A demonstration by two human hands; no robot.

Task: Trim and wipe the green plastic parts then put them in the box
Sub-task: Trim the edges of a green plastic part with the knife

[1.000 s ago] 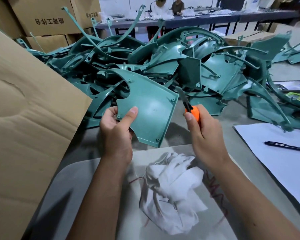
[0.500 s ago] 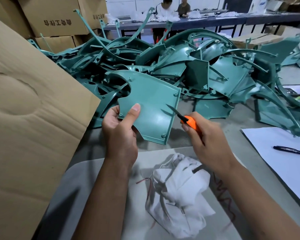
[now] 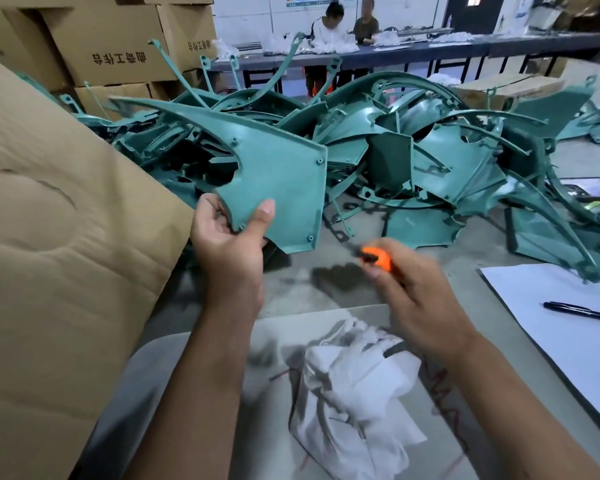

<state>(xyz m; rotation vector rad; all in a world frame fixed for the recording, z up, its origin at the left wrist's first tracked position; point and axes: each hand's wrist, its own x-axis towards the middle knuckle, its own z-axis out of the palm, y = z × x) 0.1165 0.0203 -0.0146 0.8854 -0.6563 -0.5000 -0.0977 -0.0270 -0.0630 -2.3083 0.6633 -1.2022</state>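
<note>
My left hand (image 3: 227,242) pinches the lower corner of a green plastic part (image 3: 278,178), a flat panel with a long curved arm, held upright above the table. My right hand (image 3: 416,299) grips an orange-handled trimming knife (image 3: 378,258), blurred by motion, just below and right of the part and apart from it. A crumpled white cloth (image 3: 357,393) lies on a grey mat in front of me. Behind it rises a big pile of green plastic parts (image 3: 430,150). The cardboard box flap (image 3: 49,254) stands at my left.
White paper (image 3: 548,306) with a black pen (image 3: 579,311) lies at the right. Stacked cardboard cartons (image 3: 118,46) stand at the back left. Two people sit at a long dark table (image 3: 430,50) far behind. The grey tabletop (image 3: 326,289) shows between mat and pile.
My left hand has lifted and turned the green part higher. My right hand has drawn the knife down and away from the part's right edge.
</note>
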